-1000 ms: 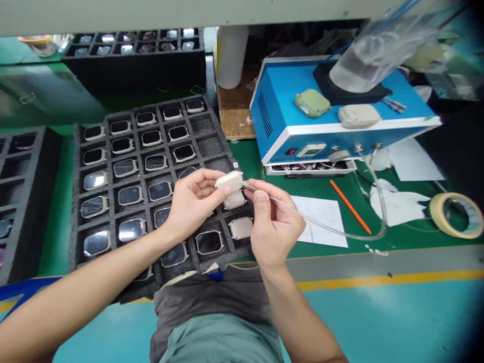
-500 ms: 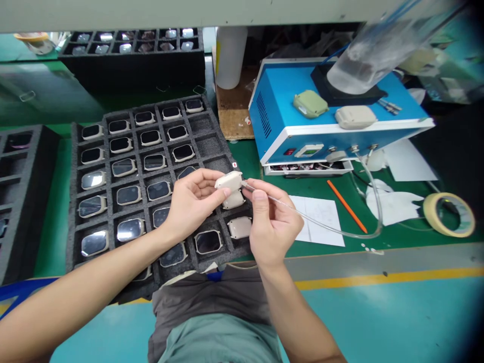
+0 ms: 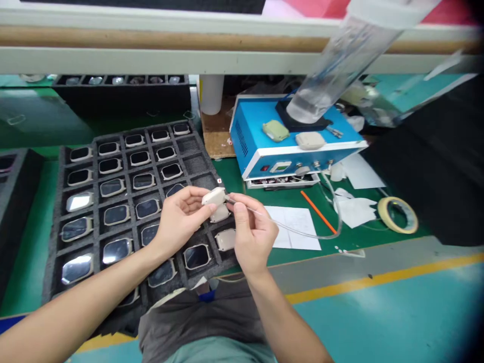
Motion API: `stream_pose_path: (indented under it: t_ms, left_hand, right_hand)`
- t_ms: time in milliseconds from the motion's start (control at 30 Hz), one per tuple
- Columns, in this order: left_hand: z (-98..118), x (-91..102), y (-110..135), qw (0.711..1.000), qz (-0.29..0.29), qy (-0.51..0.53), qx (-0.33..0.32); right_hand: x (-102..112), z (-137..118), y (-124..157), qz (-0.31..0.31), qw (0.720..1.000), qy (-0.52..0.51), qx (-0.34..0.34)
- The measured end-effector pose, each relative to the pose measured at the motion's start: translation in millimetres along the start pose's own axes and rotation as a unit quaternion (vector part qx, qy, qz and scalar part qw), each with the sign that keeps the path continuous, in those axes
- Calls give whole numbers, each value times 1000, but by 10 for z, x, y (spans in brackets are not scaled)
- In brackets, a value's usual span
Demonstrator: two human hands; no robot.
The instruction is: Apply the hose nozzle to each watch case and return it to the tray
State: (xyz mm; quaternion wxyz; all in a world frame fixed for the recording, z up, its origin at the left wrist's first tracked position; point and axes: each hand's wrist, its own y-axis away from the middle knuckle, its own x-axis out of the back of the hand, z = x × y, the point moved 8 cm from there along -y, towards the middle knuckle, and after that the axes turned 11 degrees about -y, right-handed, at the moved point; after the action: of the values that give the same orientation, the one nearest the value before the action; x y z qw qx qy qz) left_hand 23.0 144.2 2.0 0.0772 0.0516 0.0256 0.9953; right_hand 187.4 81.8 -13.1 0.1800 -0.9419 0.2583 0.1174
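In my left hand [image 3: 183,214] is a beige smartwatch case [image 3: 214,196], pinched between thumb and fingers above the right side of a dark foam tray [image 3: 199,164]. My right hand [image 3: 254,233] grips the thin tip of a clear hose [image 3: 291,230], pen-like, with the tip against or very near the case's right edge. Exact contact there cannot be made out. Below the held case, a similar beige case [image 3: 220,215] lies in the tray, and another one [image 3: 226,239] sits nearer me. Several watches with dark screens fill other compartments.
A blue machine [image 3: 298,160], where the hose ends, stands behind on the right, with a green case [image 3: 276,130] and a beige one [image 3: 310,140] on top. Paper [image 3: 293,222], an orange stick [image 3: 318,212] and a tape roll [image 3: 382,214] lie on the bench. A shelf beam [image 3: 151,61] crosses above.
The head view has shifted, so the bench appears lower and further left, with more of the shelf showing. Both hands keep their hold, the hose tip still at the case's edge.
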Motion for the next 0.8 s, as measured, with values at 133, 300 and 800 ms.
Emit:
stream_pose_path:
  t_ms: [133, 300, 800]
  left_hand:
    - [-1, 10, -12, 1000, 4, 8, 8]
    - [-17, 24, -22, 1000, 9, 6, 15]
    - [-17, 23, -32, 1000, 3, 7, 14]
  right_hand:
    - [-18, 9, -16, -3, 1000, -7, -6]
    - [-33, 26, -17, -10, 1000, -11, -12]
    - [-38, 50, -17, -9, 1000, -7, -21]
